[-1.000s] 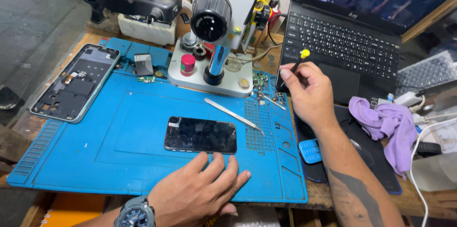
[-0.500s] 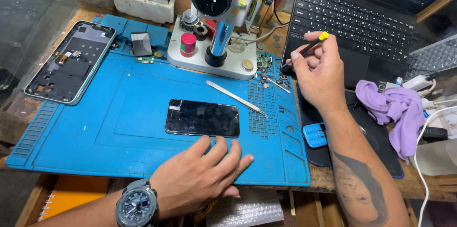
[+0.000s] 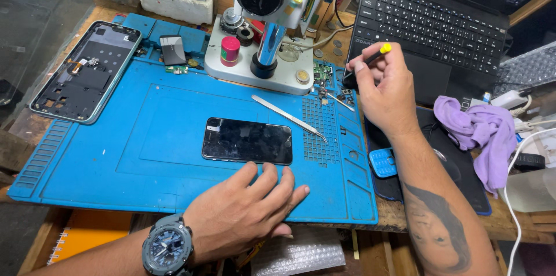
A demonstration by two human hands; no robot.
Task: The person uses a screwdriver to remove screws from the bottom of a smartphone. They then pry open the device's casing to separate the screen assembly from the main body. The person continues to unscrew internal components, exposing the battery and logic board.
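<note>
Here, screwdriver (image 3: 370,59) points up-right.

Just one camera here, worn on the person's head and tilted steeply down over the desk (image 3: 399,218). It looks forward and down from the near edge, so both forearms come in from the bottom of the frame, the left hand (image 3: 243,212) low and close to the lens, the right hand (image 3: 385,88) further out on the right. It's pretty close in: the blue work mat (image 3: 145,154) fills most of the width, and the microscope stand (image 3: 260,67) and laptop (image 3: 440,21) get cut off at the top edge. No second view, so nothing overlaps.
</note>
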